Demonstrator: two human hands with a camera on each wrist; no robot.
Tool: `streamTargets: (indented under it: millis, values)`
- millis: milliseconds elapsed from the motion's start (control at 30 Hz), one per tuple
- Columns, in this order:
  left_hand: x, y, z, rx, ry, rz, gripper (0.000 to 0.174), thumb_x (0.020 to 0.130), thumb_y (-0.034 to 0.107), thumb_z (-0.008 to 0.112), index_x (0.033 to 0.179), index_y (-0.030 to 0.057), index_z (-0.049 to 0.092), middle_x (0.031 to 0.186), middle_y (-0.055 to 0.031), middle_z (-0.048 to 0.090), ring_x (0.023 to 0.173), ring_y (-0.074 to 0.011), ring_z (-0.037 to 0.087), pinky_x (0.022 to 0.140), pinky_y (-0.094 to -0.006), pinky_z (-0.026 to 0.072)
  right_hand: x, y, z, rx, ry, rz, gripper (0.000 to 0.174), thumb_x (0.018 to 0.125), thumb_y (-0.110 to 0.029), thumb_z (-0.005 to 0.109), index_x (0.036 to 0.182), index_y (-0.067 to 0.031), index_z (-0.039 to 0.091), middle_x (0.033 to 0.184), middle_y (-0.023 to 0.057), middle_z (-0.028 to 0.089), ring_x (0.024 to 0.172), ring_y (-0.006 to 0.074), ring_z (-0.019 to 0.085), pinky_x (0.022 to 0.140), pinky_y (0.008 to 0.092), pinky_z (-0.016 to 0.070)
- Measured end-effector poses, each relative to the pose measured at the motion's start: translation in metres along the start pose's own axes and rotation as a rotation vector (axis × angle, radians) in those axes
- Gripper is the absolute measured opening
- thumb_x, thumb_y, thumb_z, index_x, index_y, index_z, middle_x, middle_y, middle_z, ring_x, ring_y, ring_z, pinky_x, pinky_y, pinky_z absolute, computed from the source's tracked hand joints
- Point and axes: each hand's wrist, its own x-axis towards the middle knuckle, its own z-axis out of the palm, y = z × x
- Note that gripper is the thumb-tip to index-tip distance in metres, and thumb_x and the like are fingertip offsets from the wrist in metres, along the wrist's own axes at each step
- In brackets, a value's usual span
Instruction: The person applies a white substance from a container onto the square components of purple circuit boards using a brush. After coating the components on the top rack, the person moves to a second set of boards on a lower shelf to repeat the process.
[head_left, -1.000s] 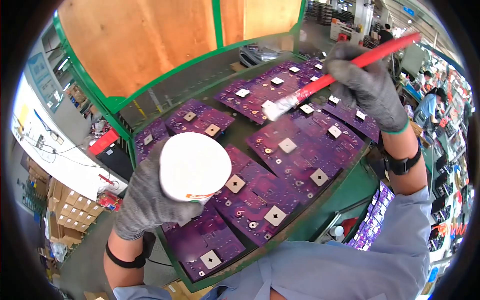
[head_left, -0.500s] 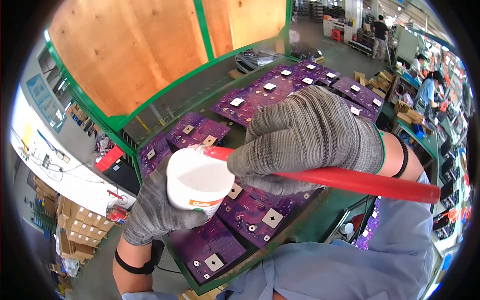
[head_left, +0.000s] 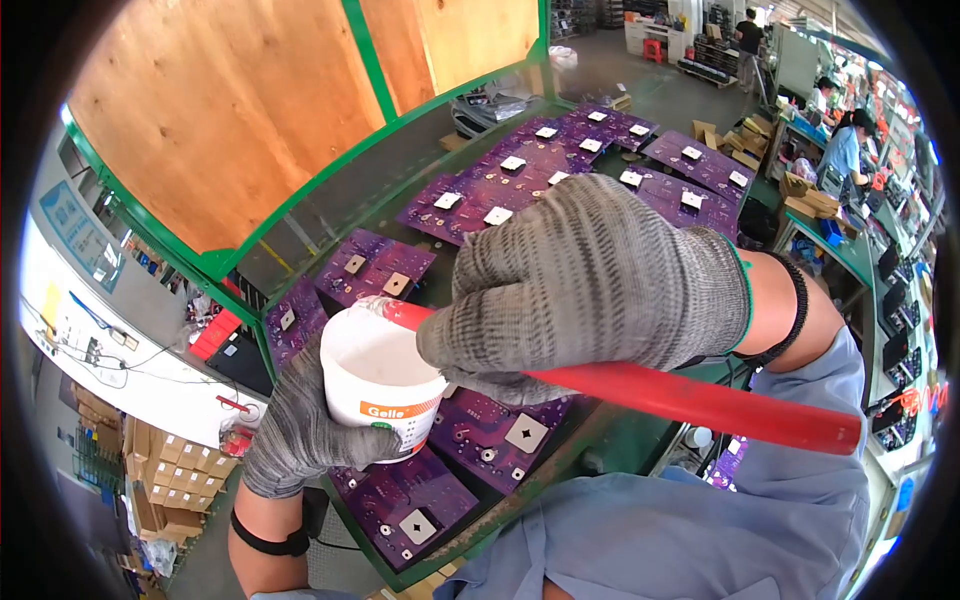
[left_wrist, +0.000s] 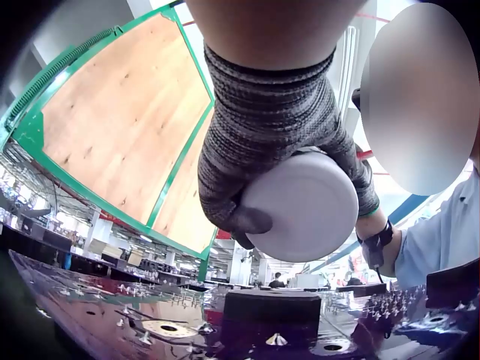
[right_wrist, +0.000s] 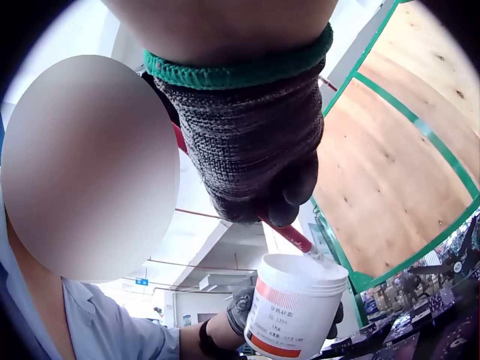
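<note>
My gloved left hand [head_left: 300, 435] grips a white plastic tub [head_left: 385, 425] with an orange label. The tub is uncovered and tilted toward me, with whitish insides; its round base faces the left wrist view. My gloved right hand [head_left: 590, 285] holds a brush by its thick red handle [head_left: 720, 405], above and to the right of the tub. In the right wrist view, the whitish bristles [right_wrist: 321, 257] meet the tub's mouth at its rim. Below both hands lie purple circuit boards [head_left: 410, 490] bearing pale square pieces.
The boards lie on a green-framed table [head_left: 600, 440]. A wooden panel in a green frame [head_left: 230, 120] rises behind it at the left. Stacked cartons [head_left: 180, 460] stand on the left floor. Several people sit or stand along workbenches [head_left: 845, 240] at the right.
My right hand has brought the brush from above the far right boards down and left to the tub's rim. The tub's opening has come into view as the left hand tilts it.
</note>
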Motion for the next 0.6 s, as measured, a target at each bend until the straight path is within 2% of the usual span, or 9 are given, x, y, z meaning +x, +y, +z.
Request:
streamTargets:
  millis: [67,133,167,200,267,300,333,400,600]
  values:
    - [0.001,0.004,0.006,0.018,0.041,0.008,0.096,0.055,0.025,0.096,0.137,0.0019,0.052,0.126,-0.0101,0.067,0.116,-0.0199,0.063,0.102,-0.038,0.0496,-0.01,0.0,0.0,-0.001,0.08,-0.03,0.029,0.078,-0.02,0.072,0.106,-0.0219,0.071,0.072,0.0028,0.063,0.057,0.0212,0.065,0.044,0.0341,0.047]
    - [0.004,0.006,0.008,0.012,0.022,0.011,0.096,0.054,0.024,0.096,0.136,0.0019,0.052,0.125,-0.01,0.067,0.115,-0.0196,0.063,0.101,-0.0377,0.0497,-0.017,-0.01,-0.014,-0.099,0.295,0.065,0.029,0.07,-0.018,0.079,0.098,-0.0226,0.073,0.07,0.0016,0.065,0.058,0.0201,0.066,0.047,0.0322,0.0498]
    - [0.003,0.006,0.006,0.041,0.024,0.008,0.095,0.054,0.025,0.096,0.136,0.0016,0.053,0.125,-0.01,0.067,0.115,-0.0196,0.063,0.101,-0.0376,0.0498,-0.02,-0.016,-0.029,-0.204,0.082,0.204,0.026,0.065,-0.016,0.084,0.088,-0.0218,0.073,0.069,0.001,0.066,0.059,0.021,0.068,0.05,0.0321,0.0523]
    - [0.003,0.006,0.006,0.068,0.024,0.006,0.094,0.054,0.026,0.095,0.135,0.0012,0.053,0.124,-0.01,0.067,0.115,-0.0195,0.064,0.101,-0.0374,0.0499,-0.036,-0.013,-0.035,-0.033,0.278,0.256,0.023,0.068,-0.018,0.086,0.085,-0.0143,0.071,0.07,0.0026,0.067,0.06,0.0218,0.068,0.053,0.0337,0.0536]
    - [-0.001,0.008,0.006,0.094,0.079,0.03,0.096,0.053,0.037,0.093,0.132,-0.0009,0.055,0.121,-0.0114,0.069,0.111,-0.0204,0.066,0.098,-0.0368,0.0511,-0.066,0.0,-0.036,0.43,0.456,0.445,0.022,0.086,-0.021,0.075,0.088,-0.0005,0.066,0.07,0.005,0.066,0.059,0.0143,0.065,0.05,0.0289,0.0497]
    - [-0.003,0.006,0.005,0.07,0.082,0.032,0.097,0.052,0.038,0.093,0.132,-0.0008,0.055,0.12,-0.0119,0.069,0.111,-0.0208,0.066,0.098,-0.0369,0.0517,-0.075,-0.014,-0.062,0.583,0.306,0.904,0.024,0.088,-0.024,0.077,0.097,-0.0026,0.07,0.081,0.0043,0.069,0.061,0.0107,0.062,0.054,0.025,0.049]
    - [-0.004,0.003,0.004,0.046,0.088,0.032,0.098,0.052,0.039,0.093,0.132,-0.0008,0.055,0.12,-0.0124,0.069,0.11,-0.0213,0.067,0.097,-0.037,0.0523,-0.083,-0.018,-0.065,0.649,0.373,1.121,0.03,0.09,-0.031,0.074,0.097,-0.0031,0.07,0.076,0.0039,0.068,0.055,0.0095,0.06,0.048,0.0229,0.0456]
    - [-0.006,-0.002,0.0,0.066,0.079,0.066,0.098,0.052,0.039,0.093,0.132,-0.0008,0.055,0.12,-0.0129,0.069,0.11,-0.0221,0.067,0.097,-0.0371,0.053,-0.098,-0.012,-0.063,0.601,0.32,1.237,0.036,0.089,-0.038,0.074,0.098,-0.0038,0.068,0.069,0.0036,0.066,0.05,0.0093,0.059,0.043,0.0225,0.0433]
    - [-0.003,-0.001,-0.002,0.179,0.094,0.084,0.097,0.051,0.04,0.092,0.131,-0.0021,0.055,0.117,-0.0134,0.071,0.106,-0.022,0.069,0.095,-0.038,0.0545,-0.118,-0.005,-0.033,0.651,0.2,1.342,0.046,0.087,-0.048,0.074,0.096,-0.0034,0.067,0.062,0.0042,0.061,0.043,0.0096,0.054,0.039,0.0238,0.0412]
